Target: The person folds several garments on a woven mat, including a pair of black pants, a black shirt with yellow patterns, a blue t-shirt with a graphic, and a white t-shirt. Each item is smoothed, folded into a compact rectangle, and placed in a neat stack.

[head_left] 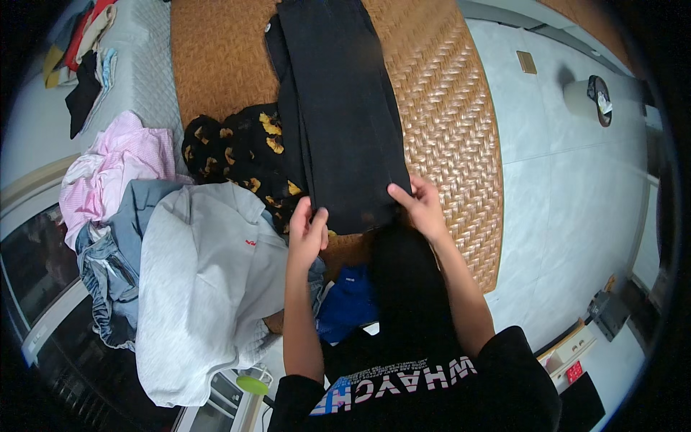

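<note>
A pair of black trousers (345, 108) lies folded lengthwise on the woven mat, running away from me. My left hand (308, 232) pinches its near left edge between thumb and fingers. On the opposite side, my right hand (423, 207) grips the near right edge, thumb on top and the other fingers partly hidden. Under and left of the trousers is a black garment with yellow flower print (241, 147). Close to my left forearm rests a light grey sweatshirt (209, 273) with a small red mark.
A brown woven mat (453, 137) covers the bed. Left are a pink garment (122, 165), jeans (108, 273) and a quilted grey surface (147, 65) bearing several more clothes. A blue cloth (349, 302) lies near my body. A bin (586, 97) stands on the pale floor at right.
</note>
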`<action>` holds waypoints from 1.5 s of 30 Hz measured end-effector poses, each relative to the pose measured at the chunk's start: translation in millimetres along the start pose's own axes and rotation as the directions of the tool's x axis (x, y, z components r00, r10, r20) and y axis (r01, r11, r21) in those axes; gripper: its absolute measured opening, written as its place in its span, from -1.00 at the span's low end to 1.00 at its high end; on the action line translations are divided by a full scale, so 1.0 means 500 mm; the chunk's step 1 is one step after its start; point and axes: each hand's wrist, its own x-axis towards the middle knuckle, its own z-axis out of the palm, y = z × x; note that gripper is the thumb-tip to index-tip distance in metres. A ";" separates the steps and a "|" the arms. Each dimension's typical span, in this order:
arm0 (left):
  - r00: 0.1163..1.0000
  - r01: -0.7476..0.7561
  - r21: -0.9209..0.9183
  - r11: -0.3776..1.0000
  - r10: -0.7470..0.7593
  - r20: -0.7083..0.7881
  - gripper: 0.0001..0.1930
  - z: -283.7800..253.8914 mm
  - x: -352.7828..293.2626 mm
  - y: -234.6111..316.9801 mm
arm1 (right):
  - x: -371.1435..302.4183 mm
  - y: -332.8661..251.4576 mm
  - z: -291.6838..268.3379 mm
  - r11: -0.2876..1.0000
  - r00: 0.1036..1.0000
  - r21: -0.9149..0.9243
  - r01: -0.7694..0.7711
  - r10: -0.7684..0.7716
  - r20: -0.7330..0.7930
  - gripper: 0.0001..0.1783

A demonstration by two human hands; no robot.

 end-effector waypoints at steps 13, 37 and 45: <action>0.988 0.150 0.262 0.953 -0.140 -0.057 -0.62 0.011 -0.010 0.050 | -0.036 -0.028 0.017 0.997 0.997 0.012 -0.078 0.078 0.013 -0.78; 0.959 -0.257 0.198 0.946 0.275 -0.071 -0.59 0.047 0.052 0.030 | -0.016 -0.021 0.060 0.983 0.963 -0.057 0.173 -0.182 -0.197 -0.82; 0.990 0.121 0.163 0.979 -0.107 -0.091 -0.37 0.028 0.080 0.056 | 0.014 -0.004 0.017 0.995 0.988 0.022 -0.099 0.101 -0.116 -0.61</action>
